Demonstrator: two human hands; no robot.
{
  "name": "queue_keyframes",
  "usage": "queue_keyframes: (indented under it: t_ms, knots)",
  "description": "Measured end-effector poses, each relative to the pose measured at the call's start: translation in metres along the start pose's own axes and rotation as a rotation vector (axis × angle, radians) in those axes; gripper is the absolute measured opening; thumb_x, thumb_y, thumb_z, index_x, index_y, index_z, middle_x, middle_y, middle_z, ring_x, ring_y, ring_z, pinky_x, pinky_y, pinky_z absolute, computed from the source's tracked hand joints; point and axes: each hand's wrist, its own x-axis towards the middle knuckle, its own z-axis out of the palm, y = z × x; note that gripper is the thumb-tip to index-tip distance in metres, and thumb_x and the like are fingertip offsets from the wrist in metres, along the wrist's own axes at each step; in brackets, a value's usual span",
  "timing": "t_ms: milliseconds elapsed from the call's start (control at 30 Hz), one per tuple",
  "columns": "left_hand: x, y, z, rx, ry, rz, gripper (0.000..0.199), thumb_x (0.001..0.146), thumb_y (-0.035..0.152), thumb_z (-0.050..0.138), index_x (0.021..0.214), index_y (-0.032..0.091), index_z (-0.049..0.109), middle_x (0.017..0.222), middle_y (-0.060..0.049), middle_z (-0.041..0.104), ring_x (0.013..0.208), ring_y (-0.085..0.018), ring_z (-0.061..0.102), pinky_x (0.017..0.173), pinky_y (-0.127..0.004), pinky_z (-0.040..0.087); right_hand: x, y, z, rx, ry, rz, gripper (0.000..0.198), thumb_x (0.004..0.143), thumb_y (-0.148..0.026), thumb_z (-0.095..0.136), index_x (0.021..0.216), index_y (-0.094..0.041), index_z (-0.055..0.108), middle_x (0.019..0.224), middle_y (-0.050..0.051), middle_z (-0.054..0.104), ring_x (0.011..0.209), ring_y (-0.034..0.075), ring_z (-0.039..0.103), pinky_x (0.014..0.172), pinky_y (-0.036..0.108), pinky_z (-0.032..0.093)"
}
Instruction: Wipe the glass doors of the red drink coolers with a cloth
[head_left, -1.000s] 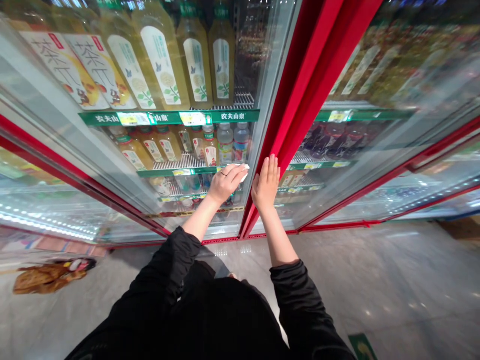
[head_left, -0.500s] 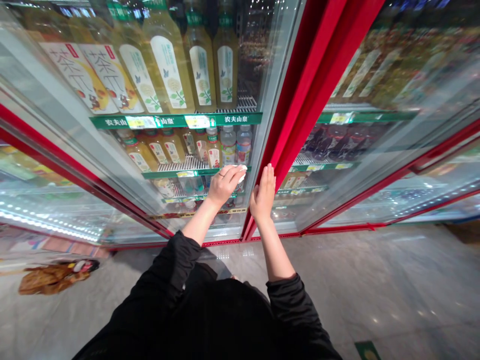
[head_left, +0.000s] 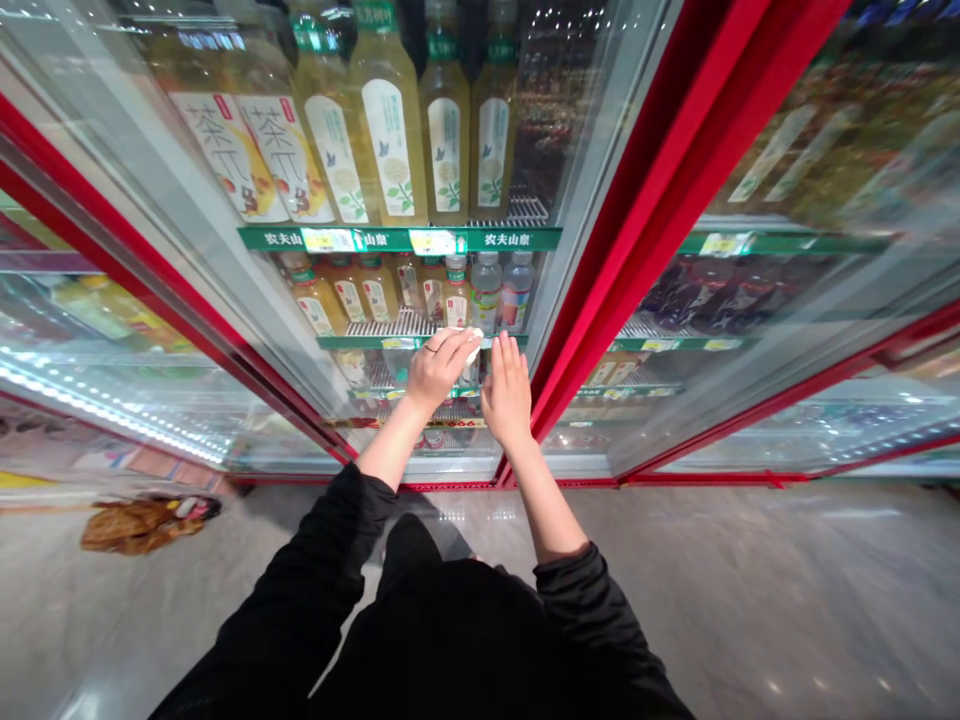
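A small white cloth (head_left: 475, 350) sticks out from under the fingertips of my left hand (head_left: 437, 372), which presses it against the glass door (head_left: 566, 130) of a drinks cooler. Whether it is fabric or paper I cannot tell. My right hand (head_left: 508, 395) lies flat on the same glass, its fingers stretched out, just left of the red door frame (head_left: 630, 240). It holds nothing. Behind the glass, bottles (head_left: 386, 130) of yellowish drink stand on the upper shelf, with smaller bottles (head_left: 455, 290) on the shelf below.
On the right another cooler section (head_left: 720, 290) holds dark bottles. To the left a lit glass-fronted case (head_left: 112, 390) runs beside a red frame. A brown item (head_left: 139, 525) lies on the grey tiled floor (head_left: 765, 600) at the left.
My right hand has shifted left off the red frame onto the glass, closer to my left hand. My left hand stays at the glass with the cloth. The view has turned slightly left.
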Motion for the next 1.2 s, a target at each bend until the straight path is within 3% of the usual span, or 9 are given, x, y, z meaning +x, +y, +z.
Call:
queue_keyframes:
  t_ms: [133, 233, 433, 633, 733, 867, 1033, 1200]
  knots:
    - [-0.012, -0.022, -0.032, 0.069, 0.077, -0.095, 0.030, 0.113, 0.020, 0.055, 0.127, 0.028, 0.080, 0.117, -0.006, 0.084, 0.116, -0.021, 0.076, 0.103, -0.036, 0.062, 0.002, -0.006, 0.005, -0.026, -0.002, -0.028, 0.079, 0.103, -0.011, 0.037, 0.180, -0.019, 0.019, 0.183, 0.015, 0.037, 0.173, 0.024, 0.029, 0.141, 0.057, 0.029]
    - [-0.001, -0.025, -0.033, 0.135, 0.131, -0.127, 0.030, 0.113, 0.020, 0.053, 0.123, 0.027, 0.081, 0.117, -0.006, 0.083, 0.114, -0.021, 0.076, 0.104, -0.037, 0.063, 0.009, -0.019, 0.013, -0.042, 0.012, -0.009, 0.078, 0.102, -0.012, 0.037, 0.179, -0.019, 0.022, 0.182, 0.015, 0.038, 0.172, 0.024, 0.030, 0.141, 0.057, 0.029]
    - [-0.002, -0.025, -0.018, 0.022, 0.029, 0.044, 0.027, 0.112, 0.020, 0.058, 0.126, 0.025, 0.081, 0.119, -0.006, 0.085, 0.116, -0.019, 0.078, 0.104, -0.033, 0.063, 0.024, -0.038, 0.025, -0.081, 0.007, -0.012, 0.070, 0.106, -0.017, 0.037, 0.176, -0.018, 0.033, 0.181, 0.014, 0.040, 0.172, 0.024, 0.031, 0.141, 0.055, 0.028]
    - [-0.019, -0.064, -0.062, 0.013, -0.020, 0.047, 0.026, 0.111, 0.020, 0.062, 0.128, 0.027, 0.081, 0.115, -0.003, 0.086, 0.109, -0.019, 0.080, 0.097, -0.031, 0.065, 0.025, -0.043, 0.034, -0.105, 0.011, 0.019, 0.065, 0.113, -0.038, 0.038, 0.174, -0.015, 0.037, 0.182, 0.017, 0.038, 0.173, 0.026, 0.030, 0.141, 0.056, 0.028]
    - [-0.005, -0.074, -0.072, 0.035, 0.016, -0.049, 0.031, 0.113, 0.021, 0.056, 0.135, 0.029, 0.078, 0.122, -0.004, 0.084, 0.118, -0.020, 0.077, 0.108, -0.037, 0.063, 0.024, -0.049, 0.040, -0.102, 0.022, 0.074, 0.067, 0.113, -0.038, 0.039, 0.175, -0.015, 0.032, 0.183, 0.018, 0.035, 0.174, 0.027, 0.025, 0.140, 0.058, 0.029]
    - [0.004, -0.068, -0.063, -0.029, -0.020, -0.077, 0.031, 0.114, 0.023, 0.055, 0.134, 0.029, 0.078, 0.125, -0.004, 0.083, 0.122, -0.020, 0.076, 0.110, -0.039, 0.062, 0.024, -0.059, 0.045, -0.079, 0.078, 0.143, 0.069, 0.111, -0.031, 0.037, 0.177, -0.015, 0.027, 0.183, 0.018, 0.035, 0.175, 0.027, 0.024, 0.140, 0.060, 0.029]
    - [-0.031, -0.079, -0.072, -0.060, -0.136, 0.045, 0.026, 0.113, 0.022, 0.057, 0.126, 0.026, 0.080, 0.115, -0.004, 0.085, 0.114, -0.018, 0.079, 0.101, -0.031, 0.065, 0.028, -0.075, 0.045, -0.079, 0.073, 0.139, 0.070, 0.109, -0.025, 0.036, 0.177, -0.016, 0.027, 0.183, 0.016, 0.037, 0.174, 0.026, 0.026, 0.141, 0.058, 0.028]
    - [-0.042, -0.106, -0.094, 0.040, -0.006, -0.051, 0.025, 0.115, 0.028, 0.056, 0.119, 0.027, 0.081, 0.109, -0.002, 0.082, 0.108, -0.018, 0.078, 0.099, -0.034, 0.065, 0.038, -0.098, 0.045, -0.098, 0.015, 0.079, 0.069, 0.107, -0.020, 0.036, 0.176, -0.017, 0.032, 0.181, 0.013, 0.041, 0.173, 0.025, 0.029, 0.142, 0.056, 0.028]
